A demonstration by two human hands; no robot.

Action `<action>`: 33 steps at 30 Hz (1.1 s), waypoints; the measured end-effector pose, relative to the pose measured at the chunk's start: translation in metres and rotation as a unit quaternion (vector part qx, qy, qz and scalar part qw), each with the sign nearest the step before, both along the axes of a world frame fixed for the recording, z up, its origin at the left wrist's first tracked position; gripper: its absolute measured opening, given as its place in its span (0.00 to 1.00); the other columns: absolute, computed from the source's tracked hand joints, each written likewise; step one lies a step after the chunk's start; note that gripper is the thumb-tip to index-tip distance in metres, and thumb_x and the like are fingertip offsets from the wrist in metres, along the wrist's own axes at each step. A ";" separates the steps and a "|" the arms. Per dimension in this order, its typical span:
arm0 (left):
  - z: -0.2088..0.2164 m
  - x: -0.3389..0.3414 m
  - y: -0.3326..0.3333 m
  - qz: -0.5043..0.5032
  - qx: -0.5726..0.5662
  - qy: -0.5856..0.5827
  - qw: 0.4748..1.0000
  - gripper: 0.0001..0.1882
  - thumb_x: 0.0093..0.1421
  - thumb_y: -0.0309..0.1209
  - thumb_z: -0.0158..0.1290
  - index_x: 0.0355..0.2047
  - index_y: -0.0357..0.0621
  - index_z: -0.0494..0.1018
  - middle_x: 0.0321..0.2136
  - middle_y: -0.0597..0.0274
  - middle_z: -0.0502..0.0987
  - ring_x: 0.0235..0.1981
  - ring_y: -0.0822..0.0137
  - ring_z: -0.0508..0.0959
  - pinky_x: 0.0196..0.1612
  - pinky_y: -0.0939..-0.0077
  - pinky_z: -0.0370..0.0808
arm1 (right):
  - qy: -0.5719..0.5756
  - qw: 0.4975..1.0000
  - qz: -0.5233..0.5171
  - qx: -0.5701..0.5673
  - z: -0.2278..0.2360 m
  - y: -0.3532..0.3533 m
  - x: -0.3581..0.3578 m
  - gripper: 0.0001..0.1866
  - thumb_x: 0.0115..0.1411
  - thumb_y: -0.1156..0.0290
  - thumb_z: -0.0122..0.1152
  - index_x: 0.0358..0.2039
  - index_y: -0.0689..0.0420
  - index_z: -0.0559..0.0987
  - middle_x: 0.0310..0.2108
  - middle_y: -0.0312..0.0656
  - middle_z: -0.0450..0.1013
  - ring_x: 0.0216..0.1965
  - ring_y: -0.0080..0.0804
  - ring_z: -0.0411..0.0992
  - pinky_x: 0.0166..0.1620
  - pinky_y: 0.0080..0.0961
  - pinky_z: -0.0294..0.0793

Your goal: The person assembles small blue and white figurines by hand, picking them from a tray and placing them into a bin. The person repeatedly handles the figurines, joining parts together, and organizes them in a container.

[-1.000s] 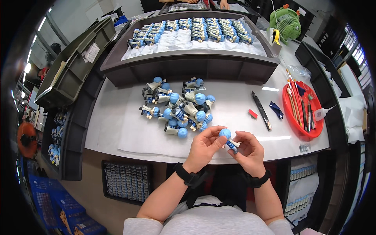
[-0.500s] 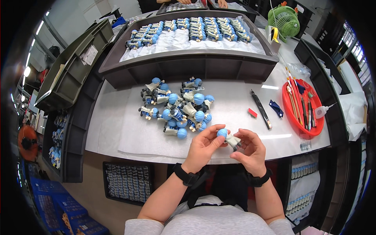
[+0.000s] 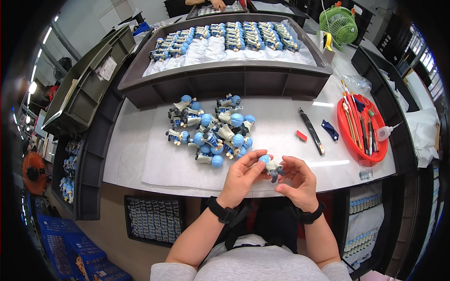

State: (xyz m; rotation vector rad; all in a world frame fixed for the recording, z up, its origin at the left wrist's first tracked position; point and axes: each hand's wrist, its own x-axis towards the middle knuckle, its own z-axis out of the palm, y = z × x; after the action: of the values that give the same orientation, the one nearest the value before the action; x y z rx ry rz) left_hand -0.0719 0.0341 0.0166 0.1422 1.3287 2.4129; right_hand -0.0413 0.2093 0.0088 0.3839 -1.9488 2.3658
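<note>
A small figurine with a blue head, cream coat and dark legs is pinched at its head in my left hand, above the table's near edge. Its legs point toward me and to the right. Beside the legs, my right hand is curved with thumb and fingers apart; whether a fingertip touches the figurine, I cannot tell. A loose pile of similar figurines lies on white sheeting beyond my left hand.
Behind the pile stands a large dark tray with rows of figurines. Rightward lie a red piece, a black pen-like tool and a red basket of brushes. A green fan stands at the back, near another person's hand.
The figurine has turned in my left fingers, its dark legs swinging toward me and showing more. My hands stay in nearly the same place. At the back, one of the other person's hands has left view.
</note>
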 end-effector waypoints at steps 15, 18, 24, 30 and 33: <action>-0.009 0.002 -0.002 0.041 -0.007 0.112 0.993 0.26 0.51 0.12 0.51 0.52 0.35 0.64 0.49 0.51 0.71 0.50 0.62 0.72 0.53 0.71 0.68 | 0.025 0.995 -0.066 0.074 0.002 -0.006 -0.001 0.15 0.55 0.77 0.60 0.44 0.63 0.74 0.39 0.41 0.73 0.36 0.21 0.70 0.36 0.16 0.70; -0.015 0.003 -0.005 0.046 -0.037 0.131 0.990 0.25 0.57 0.18 0.47 0.56 0.39 0.60 0.53 0.49 0.66 0.53 0.60 0.69 0.55 0.68 0.67 | 0.000 0.996 -0.065 0.058 0.015 0.009 0.003 0.14 0.57 0.78 0.58 0.44 0.63 0.74 0.38 0.39 0.71 0.38 0.21 0.69 0.41 0.18 0.70; -0.020 0.000 -0.011 0.049 -0.077 0.112 0.990 0.24 0.62 0.26 0.48 0.57 0.38 0.57 0.52 0.55 0.66 0.51 0.64 0.69 0.55 0.70 0.66 | 0.084 0.930 -0.351 0.062 0.018 0.130 0.062 0.13 0.56 0.84 0.55 0.42 0.62 0.75 0.40 0.38 0.72 0.41 0.23 0.70 0.46 0.21 0.69; -0.013 0.002 -0.014 0.044 -0.087 0.117 0.988 0.19 0.62 0.21 0.45 0.53 0.35 0.62 0.49 0.50 0.69 0.50 0.58 0.70 0.54 0.66 0.68 | 0.011 0.713 -0.692 0.111 -0.054 0.310 0.181 0.11 0.54 0.80 0.59 0.39 0.58 0.78 0.32 0.32 0.74 0.31 0.17 0.71 0.35 0.15 0.71; -0.011 0.000 -0.009 0.039 -0.088 0.123 0.988 0.19 0.61 0.21 0.46 0.53 0.35 0.62 0.49 0.50 0.69 0.50 0.59 0.70 0.54 0.66 0.69 | -0.079 0.578 -0.785 0.210 -0.136 0.411 0.283 0.12 0.49 0.81 0.62 0.37 0.60 0.78 0.32 0.38 0.76 0.32 0.24 0.74 0.37 0.20 0.73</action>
State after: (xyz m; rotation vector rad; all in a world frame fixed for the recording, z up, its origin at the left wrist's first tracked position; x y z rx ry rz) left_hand -0.0716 0.0247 0.0056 0.3556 1.6797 2.3866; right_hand 0.2415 0.6198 -0.1274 -1.1366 -1.4849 0.7114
